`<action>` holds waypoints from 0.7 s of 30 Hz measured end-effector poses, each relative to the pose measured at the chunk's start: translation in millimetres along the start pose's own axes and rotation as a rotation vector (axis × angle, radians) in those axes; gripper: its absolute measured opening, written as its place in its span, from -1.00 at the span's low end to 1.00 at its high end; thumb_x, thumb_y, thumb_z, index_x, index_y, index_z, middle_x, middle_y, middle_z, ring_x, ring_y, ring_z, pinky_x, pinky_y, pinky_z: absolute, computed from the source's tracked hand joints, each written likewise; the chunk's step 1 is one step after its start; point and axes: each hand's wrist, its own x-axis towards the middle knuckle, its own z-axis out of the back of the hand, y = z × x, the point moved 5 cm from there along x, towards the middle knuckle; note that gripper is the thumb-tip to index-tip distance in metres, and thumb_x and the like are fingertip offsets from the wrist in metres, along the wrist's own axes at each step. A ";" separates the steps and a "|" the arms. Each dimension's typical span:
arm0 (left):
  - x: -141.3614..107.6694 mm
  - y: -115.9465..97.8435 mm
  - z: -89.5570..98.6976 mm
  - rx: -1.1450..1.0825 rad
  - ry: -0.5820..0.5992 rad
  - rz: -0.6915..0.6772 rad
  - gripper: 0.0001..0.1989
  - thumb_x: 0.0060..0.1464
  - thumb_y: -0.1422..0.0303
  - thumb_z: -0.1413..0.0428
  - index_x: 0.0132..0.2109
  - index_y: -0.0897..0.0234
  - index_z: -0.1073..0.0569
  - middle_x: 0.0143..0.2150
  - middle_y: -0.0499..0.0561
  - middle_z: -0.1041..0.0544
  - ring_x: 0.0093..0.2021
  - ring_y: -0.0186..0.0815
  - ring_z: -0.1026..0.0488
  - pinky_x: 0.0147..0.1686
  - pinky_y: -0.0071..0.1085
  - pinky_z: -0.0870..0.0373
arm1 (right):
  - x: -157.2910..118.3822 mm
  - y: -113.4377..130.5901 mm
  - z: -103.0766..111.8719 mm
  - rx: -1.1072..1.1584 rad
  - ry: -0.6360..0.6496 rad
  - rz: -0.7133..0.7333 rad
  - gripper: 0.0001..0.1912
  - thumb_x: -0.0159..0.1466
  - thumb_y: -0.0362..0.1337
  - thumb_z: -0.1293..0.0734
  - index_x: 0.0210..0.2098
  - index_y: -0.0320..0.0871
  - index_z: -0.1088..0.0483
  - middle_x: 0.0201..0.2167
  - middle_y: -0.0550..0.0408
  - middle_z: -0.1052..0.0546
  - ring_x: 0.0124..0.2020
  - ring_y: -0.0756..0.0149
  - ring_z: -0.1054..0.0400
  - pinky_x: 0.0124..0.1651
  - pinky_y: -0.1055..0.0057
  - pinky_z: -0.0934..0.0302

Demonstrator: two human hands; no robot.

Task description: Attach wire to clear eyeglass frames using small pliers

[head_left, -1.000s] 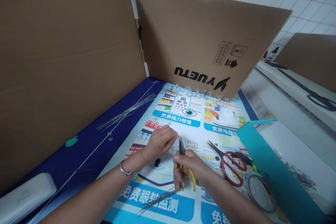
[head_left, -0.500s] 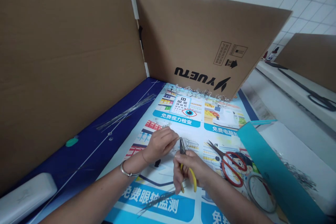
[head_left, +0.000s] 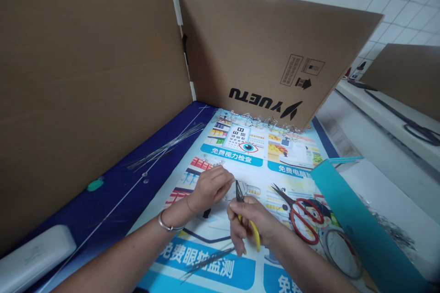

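Observation:
My left hand, with a metal bangle on its wrist, pinches a thin wire that runs right to the tip of the pliers. My right hand grips yellow-handled needle-nose pliers, their black jaws pointing up at the wire. Small bent wire pieces lie just beyond the jaws. Below my hands, a bundle of straight wires lies on the printed poster. Red-handled scissors lie to the right, near a coil of wire.
Cardboard panels stand along the left and back of the poster, beside a blue mat holding more wires. A teal board leans at right, with a heap of wire bits behind it.
My right hand and the pliers have shifted slightly, with the yellow handles swung a little to the right. My left hand stays at nearly the same place.

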 end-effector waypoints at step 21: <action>7.3 3.6 5.8 -0.054 0.000 0.084 -0.91 0.08 0.49 0.04 -0.32 0.31 -0.36 -0.46 0.01 -0.39 -0.40 -0.37 -0.29 -0.37 -0.42 -0.26 | 0.6 -0.5 4.4 -0.178 -0.119 -0.023 -0.75 0.17 -0.13 -0.15 -0.36 -0.23 -0.22 -0.75 0.15 -0.40 -0.69 0.30 -0.35 -0.65 0.51 -0.14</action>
